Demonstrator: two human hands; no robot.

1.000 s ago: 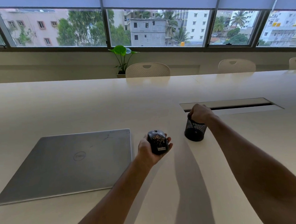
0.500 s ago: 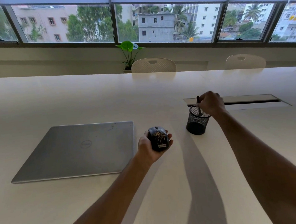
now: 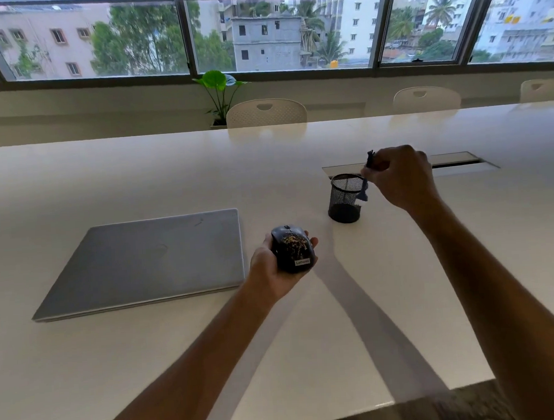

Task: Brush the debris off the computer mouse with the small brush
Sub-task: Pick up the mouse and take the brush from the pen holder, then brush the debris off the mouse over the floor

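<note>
Brush-fetching step: right hand (image 3: pixel 399 179) grips small brush (image 3: pixel 364 189) beside mesh cup (image 3: pixel 345 198); next, carry it to debris-speckled mouse (image 3: pixel 292 249) cradled in left hand (image 3: pixel 272 268).

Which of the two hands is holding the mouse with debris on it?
The left hand cradles the speckled mouse; the right hand grips the small brush beside the mesh cup.

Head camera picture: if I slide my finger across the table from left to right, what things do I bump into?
laptop → left hand holding the mouse → mesh cup → right hand holding the brush
</note>
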